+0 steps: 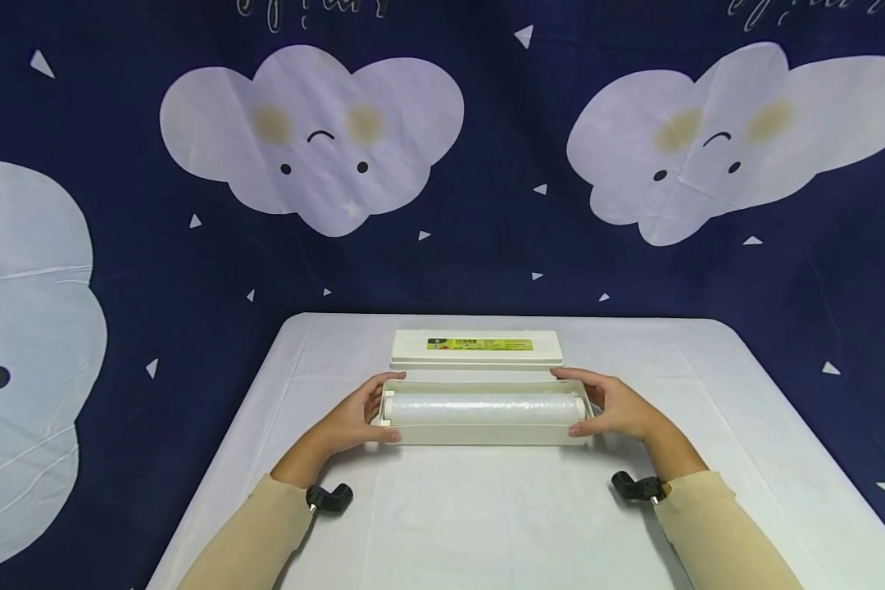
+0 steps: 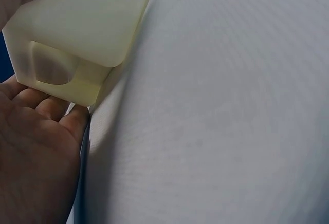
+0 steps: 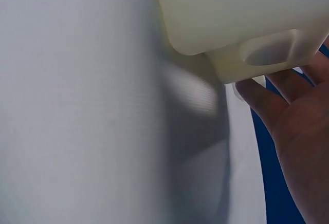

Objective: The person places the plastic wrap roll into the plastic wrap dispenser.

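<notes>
A: Nearest us, we have beige sleeves running up to the wrists, each wrist with a black device on its inner side.

B: And just beyond, there's the grip! We see the left hand and right hand clasping opposite ends of a long cream box, thumbs at the front wall, fingers reaching round to the back.

A: So both hands are pinching the box. Between them, inside it, we spot a shiny whitish roll, lying lengthwise.

B: From the left wrist we catch a recess in the end wall, right beside the fingers. Is the box off the white table below? We can't tell.

A: Past the grip, just behind the box, we find a cream lid bearing a yellow-green label.

B: And well beyond the hands, we've got a navy backdrop with pale clouds hanging upside down.
</notes>
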A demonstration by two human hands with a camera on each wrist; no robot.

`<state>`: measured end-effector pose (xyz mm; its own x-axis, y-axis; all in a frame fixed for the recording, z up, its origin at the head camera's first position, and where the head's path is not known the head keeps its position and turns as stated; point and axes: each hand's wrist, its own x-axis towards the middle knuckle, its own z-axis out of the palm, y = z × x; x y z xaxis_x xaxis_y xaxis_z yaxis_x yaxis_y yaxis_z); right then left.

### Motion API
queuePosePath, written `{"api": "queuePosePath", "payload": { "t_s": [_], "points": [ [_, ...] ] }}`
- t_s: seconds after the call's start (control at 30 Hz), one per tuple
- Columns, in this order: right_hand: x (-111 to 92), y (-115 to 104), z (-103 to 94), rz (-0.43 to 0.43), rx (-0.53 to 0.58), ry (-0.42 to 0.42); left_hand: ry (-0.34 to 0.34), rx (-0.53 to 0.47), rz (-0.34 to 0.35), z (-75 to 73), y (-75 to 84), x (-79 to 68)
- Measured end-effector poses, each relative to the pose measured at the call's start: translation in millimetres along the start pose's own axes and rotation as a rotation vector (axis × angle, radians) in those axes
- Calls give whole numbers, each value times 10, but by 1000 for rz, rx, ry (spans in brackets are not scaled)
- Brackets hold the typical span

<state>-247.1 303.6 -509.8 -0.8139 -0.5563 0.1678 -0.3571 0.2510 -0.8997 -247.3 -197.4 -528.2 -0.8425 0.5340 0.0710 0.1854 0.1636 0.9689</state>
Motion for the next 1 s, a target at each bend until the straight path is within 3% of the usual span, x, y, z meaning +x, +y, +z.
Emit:
{"api": "queuePosePath", "payload": {
  "t_s": [0.23,0.47,0.7,0.83,1.0],
  "points": [
    [-20,15,25,-15,19,14,-12,10,9,-11,6,12],
    [-26,17,38,-18,33,23,-27,-61,8,-51,18,13],
    [-28,6,64,-9,48,39,-59,-73,88,-181,54,0],
    [-31,17,69,-10,54,43,-6,-29,131,-286,139,16],
    [-45,23,65,0,62,52,121,99,136,-400,227,119]
  ]
}}
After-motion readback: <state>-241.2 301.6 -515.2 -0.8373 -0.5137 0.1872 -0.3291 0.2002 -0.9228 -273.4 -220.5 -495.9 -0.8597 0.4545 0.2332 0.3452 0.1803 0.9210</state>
